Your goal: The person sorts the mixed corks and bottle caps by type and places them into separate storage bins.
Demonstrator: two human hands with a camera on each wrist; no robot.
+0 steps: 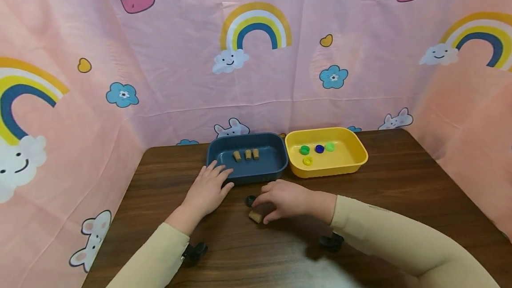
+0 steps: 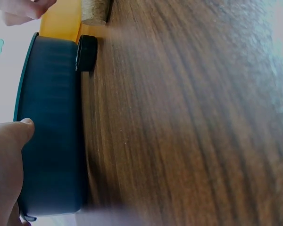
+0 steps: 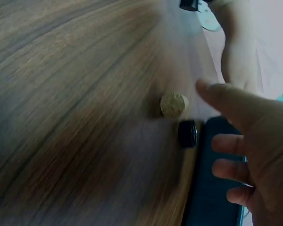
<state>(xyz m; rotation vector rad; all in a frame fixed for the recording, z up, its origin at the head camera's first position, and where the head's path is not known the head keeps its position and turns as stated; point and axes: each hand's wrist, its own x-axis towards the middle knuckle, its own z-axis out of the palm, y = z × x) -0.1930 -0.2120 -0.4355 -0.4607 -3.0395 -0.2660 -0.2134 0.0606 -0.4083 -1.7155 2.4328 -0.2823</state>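
A cork [image 1: 255, 216] lies on its side on the brown table, with a small black cap [image 1: 250, 200] just beyond it. Over these two hovers my right hand [image 1: 285, 199], thumb and fingers apart; the right wrist view shows a gap between them and the cork [image 3: 173, 104]. My left hand [image 1: 207, 189] rests at the near left corner of the dark blue tray [image 1: 256, 176], its fingers spread over the rim. In the left wrist view its thumb touches the tray's outer wall [image 2: 54, 127]. Three corks [image 1: 248, 154] are inside that tray.
Right beside the blue tray stands a yellow tray [image 1: 348, 163] holding several green, blue and yellow caps [image 1: 307, 161]. A pink patterned cloth [image 1: 264, 88] hangs behind and along both sides of the table [image 1: 256, 261].
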